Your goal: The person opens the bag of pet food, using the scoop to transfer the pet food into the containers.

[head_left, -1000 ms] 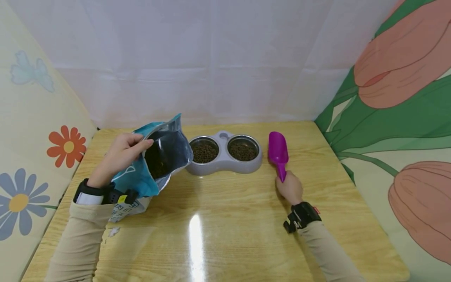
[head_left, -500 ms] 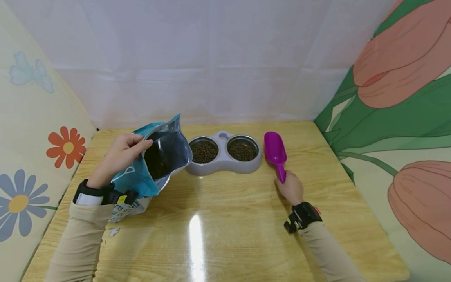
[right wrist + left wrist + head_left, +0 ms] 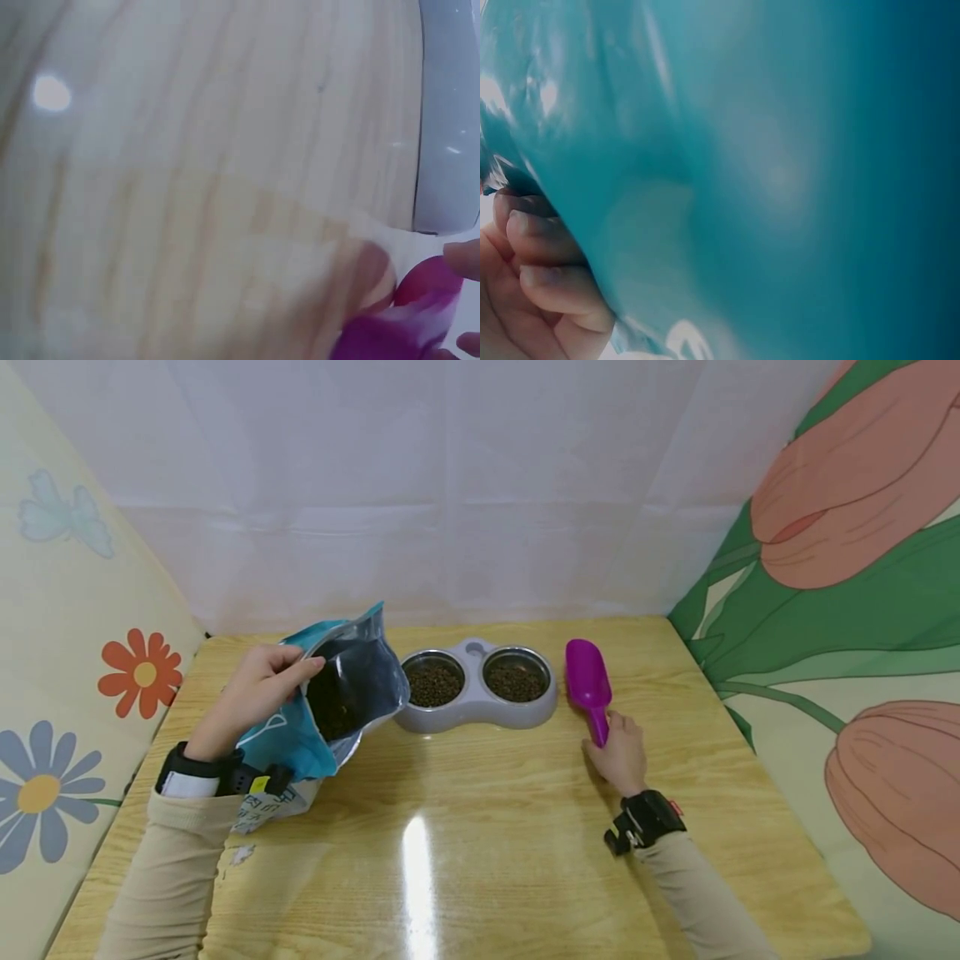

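My left hand (image 3: 258, 689) grips the rim of an open teal food bag (image 3: 288, 743), which is tilted with its mouth towards the bowls and has dark kibble inside. In the left wrist view the bag (image 3: 780, 165) fills the picture, with my fingers (image 3: 544, 262) curled at its edge. A grey double bowl (image 3: 474, 697) holds kibble in both steel cups. To its right a purple scoop (image 3: 587, 677) lies on the table. My right hand (image 3: 621, 756) holds the end of its handle, one finger stretched along it. The right wrist view shows the scoop (image 3: 405, 322) between my fingertips (image 3: 463, 259).
The wooden table (image 3: 487, 827) is walled in by a white sheet at the back and flowered panels on both sides. A corner of the grey bowl (image 3: 450, 112) shows in the right wrist view. Bare tabletop lies in front of the bowls.
The scoop shifted slightly left and settled on the table beside the bowls. My right hand's fingers have loosened along the handle. The left hand and bag have not moved.
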A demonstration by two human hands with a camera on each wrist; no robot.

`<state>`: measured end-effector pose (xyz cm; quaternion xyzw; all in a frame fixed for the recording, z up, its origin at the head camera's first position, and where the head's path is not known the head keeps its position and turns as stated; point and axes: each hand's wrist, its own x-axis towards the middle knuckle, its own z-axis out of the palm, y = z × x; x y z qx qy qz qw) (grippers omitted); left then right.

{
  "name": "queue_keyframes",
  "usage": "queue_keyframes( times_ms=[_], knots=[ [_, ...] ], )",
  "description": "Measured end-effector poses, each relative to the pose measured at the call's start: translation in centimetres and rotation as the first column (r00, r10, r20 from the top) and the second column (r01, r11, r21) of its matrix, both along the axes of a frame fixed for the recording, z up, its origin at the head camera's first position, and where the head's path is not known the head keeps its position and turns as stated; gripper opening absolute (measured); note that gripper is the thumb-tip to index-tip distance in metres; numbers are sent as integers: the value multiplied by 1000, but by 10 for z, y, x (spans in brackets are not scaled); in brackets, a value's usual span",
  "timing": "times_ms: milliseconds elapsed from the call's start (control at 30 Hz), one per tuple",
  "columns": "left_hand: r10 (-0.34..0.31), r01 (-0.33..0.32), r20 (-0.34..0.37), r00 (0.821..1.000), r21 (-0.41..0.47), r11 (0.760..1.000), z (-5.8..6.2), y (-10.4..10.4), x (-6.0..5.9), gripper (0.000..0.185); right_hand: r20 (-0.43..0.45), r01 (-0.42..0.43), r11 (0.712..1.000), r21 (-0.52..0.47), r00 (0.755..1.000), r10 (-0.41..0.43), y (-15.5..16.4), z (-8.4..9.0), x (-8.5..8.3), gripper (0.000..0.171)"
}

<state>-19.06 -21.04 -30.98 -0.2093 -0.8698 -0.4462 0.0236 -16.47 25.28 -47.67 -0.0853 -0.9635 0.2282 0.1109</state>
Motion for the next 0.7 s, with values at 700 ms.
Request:
queue_keyframes(
  times_ms=[700],
  knots=[
    [-1,1,7,1000,6,1000,1,0,1,35,-312,-222,969,107,918,244,-48,34,-7,40]
  ],
)
